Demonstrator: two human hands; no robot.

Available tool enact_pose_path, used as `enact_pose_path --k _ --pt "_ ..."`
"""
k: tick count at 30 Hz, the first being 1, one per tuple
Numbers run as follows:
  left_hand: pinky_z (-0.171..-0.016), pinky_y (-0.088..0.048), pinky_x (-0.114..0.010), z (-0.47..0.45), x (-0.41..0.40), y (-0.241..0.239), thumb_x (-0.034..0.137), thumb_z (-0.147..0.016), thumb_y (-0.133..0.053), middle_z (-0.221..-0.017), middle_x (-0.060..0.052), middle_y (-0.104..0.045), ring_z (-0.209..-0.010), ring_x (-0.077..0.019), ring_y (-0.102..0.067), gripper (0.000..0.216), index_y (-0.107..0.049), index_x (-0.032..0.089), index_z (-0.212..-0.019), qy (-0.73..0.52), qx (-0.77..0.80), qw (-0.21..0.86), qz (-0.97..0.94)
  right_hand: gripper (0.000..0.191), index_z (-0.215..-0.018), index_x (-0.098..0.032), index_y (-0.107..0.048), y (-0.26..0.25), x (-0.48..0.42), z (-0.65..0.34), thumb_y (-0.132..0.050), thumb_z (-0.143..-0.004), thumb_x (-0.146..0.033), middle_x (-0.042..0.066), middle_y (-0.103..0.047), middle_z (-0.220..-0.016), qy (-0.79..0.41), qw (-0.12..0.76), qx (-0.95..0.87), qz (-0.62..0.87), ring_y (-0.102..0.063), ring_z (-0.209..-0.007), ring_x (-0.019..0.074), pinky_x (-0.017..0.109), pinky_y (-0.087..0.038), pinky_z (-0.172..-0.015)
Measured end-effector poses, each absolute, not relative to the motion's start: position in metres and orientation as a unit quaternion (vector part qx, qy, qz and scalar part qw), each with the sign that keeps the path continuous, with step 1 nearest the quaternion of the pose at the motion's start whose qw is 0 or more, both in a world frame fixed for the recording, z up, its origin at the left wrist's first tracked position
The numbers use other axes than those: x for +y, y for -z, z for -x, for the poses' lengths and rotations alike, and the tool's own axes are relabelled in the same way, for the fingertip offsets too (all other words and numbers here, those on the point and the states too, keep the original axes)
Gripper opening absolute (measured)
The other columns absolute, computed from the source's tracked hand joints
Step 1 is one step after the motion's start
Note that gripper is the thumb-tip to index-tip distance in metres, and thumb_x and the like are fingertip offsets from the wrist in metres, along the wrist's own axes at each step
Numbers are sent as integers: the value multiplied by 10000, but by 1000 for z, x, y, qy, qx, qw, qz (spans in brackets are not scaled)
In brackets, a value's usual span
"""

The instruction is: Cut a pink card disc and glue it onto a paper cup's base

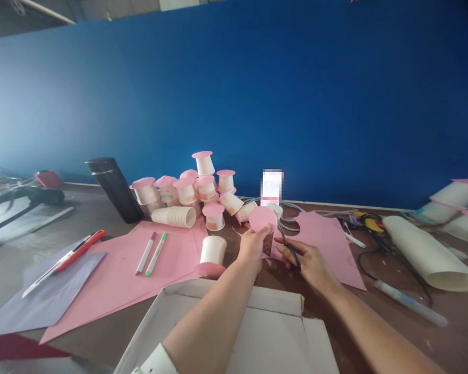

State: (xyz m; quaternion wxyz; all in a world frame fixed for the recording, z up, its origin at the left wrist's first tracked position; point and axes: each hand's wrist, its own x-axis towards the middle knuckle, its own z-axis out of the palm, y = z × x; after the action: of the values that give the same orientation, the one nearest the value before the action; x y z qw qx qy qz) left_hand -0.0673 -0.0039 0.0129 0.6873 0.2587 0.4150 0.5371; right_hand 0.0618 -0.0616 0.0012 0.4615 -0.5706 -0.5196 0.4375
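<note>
Near the middle of the head view, my left hand [253,246] pinches a round pink paper disc [262,218] and holds it up. Close on its right, my right hand [306,261] grips dark-handled scissors [290,248], whose blades point up toward the disc. Beyond the right hand lies a larger pink paper sheet [323,244] with curved cuts in its edge. A white paper cup [213,251] stands on a pink disc to the left of my left hand. Behind it, several paper cups with pink discs [205,188] are stacked and some lie tipped over.
Nested paper cups [174,216] lie beside a black bottle [117,189]. Two markers [156,253] rest on pink sheets [117,259]; a red cutter knife [78,253] lies on purple paper [62,296]. A white cardboard box [281,332] is under my forearms. A paper roll [429,254] and cables lie right.
</note>
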Motion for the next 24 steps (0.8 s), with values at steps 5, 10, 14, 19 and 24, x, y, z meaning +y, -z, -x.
enact_pose_path --k 5,10,14,19,24 --pt "-432 -314 -218 67 -8 -16 229 -624 -779 -457 45 -466 -402 -69 -404 226 -575 131 -620 -525 408 697 -271 619 -1228 -151 -665 -2 -61 -64 -692 -765 -561 -29 -561 -587 -434 457 -523 574 -495 -499 112 246 -400 -493" --pt "-440 -330 -214 67 -6 -11 261 -623 -791 -471 43 -470 -411 -68 -407 256 -568 135 -625 -524 395 694 -297 632 -1212 -148 -677 -4 -62 -63 -698 -748 -577 -22 -568 -585 -431 463 -512 581 -499 -495 116 244 -382 -474" --pt "-427 -309 -207 67 -6 -10 248 -645 -772 -472 40 -477 -403 -61 -392 232 -571 130 -642 -520 412 687 -297 611 -1200 -151 -687 -4 -62 -63 -699 -752 -567 -27 -557 -569 -429 463 -506 587 -491 -500 114 244 -376 -487" --pt "-412 -264 -207 67 -7 -12 259 -646 -775 -428 63 -409 -381 -50 -332 310 -491 161 -571 -522 410 684 -302 566 -1171 -153 -706 -7 -62 -63 -704 -760 -542 -26 -553 -565 -421 461 -513 589 -477 -538 113 235 -360 -507" --pt "-438 -303 -220 67 -6 -9 287 -632 -787 -462 52 -445 -406 -67 -376 286 -535 154 -614 -519 420 678 -307 567 -1160 -149 -709 -9 -63 -62 -713 -747 -538 -30 -548 -561 -418 456 -511 596 -469 -539 111 232 -346 -502"
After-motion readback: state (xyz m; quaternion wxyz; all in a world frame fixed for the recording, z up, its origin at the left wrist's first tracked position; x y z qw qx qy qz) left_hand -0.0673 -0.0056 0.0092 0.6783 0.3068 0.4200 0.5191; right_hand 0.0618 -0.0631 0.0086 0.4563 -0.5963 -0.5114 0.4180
